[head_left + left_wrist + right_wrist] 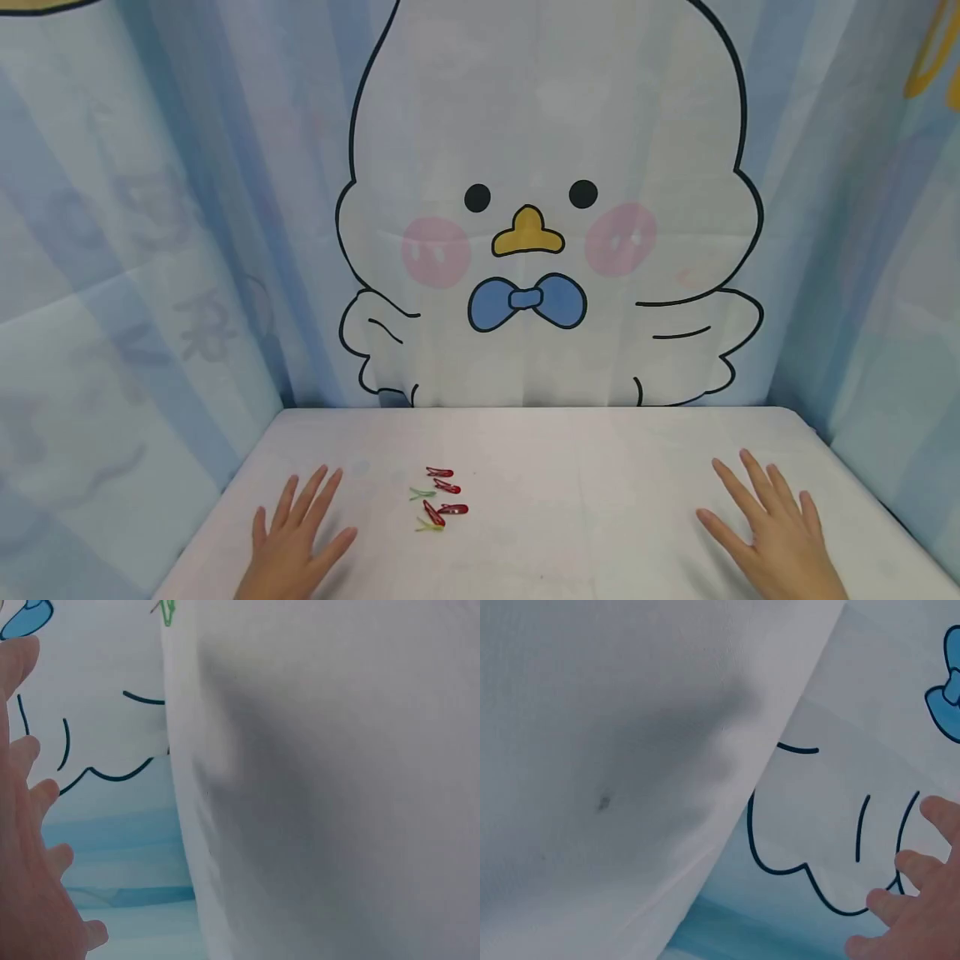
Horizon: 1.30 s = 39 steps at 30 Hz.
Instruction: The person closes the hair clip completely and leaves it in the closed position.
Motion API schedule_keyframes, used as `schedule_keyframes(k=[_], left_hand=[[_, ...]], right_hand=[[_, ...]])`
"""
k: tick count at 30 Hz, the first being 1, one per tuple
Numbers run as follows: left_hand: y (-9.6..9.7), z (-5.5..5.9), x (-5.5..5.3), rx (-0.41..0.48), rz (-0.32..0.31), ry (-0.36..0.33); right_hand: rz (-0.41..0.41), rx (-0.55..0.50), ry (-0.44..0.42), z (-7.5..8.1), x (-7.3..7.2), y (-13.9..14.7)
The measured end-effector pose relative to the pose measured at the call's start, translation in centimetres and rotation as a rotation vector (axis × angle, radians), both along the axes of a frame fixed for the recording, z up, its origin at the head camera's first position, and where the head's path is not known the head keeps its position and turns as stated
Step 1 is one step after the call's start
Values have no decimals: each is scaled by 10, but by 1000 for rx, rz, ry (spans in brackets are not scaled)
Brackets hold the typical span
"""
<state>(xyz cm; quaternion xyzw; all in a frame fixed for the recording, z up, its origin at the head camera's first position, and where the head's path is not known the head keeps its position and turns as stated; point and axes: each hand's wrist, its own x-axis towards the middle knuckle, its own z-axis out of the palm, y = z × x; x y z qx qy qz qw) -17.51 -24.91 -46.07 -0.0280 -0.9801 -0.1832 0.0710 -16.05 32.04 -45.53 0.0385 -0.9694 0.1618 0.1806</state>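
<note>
Several red hair clips (pixel 453 509) lie in a loose cluster left of the middle of the white table. Two light green, forked pieces (pixel 422 494), perhaps hair clips too, are among them; a green piece (pixel 168 611) also shows at the top of the left wrist view. To the left of the cluster, my left hand (pixel 296 537) spreads its fingers over the table, holding nothing. My right hand (pixel 780 533), fingers also spread, is far over on the right side, well apart from the clips and without anything in it.
The white table (pixel 585 475) ends at a back edge against a curtain (pixel 540 108) printed with a cartoon bird. More blue and white curtain (pixel 97 350) hangs along the left side and the right. A small dark mark (pixel 604 802) shows on the tabletop under the right hand.
</note>
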Motion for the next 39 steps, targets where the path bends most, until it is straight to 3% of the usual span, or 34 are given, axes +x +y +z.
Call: schedule_keyframes(k=[8, 17, 29, 39], left_hand=[[12, -1, -10, 10, -10, 47], [21, -4, -19, 36, -29, 16], [31, -13, -34, 21, -89, 90], [38, -10, -42, 12, -128, 66]], right_hand=[[16, -30, 39, 1, -5, -9], [54, -68, 96, -1, -8, -19], [94, -107, 142, -4, -13, -30], [92, -110, 170, -2, -19, -46]])
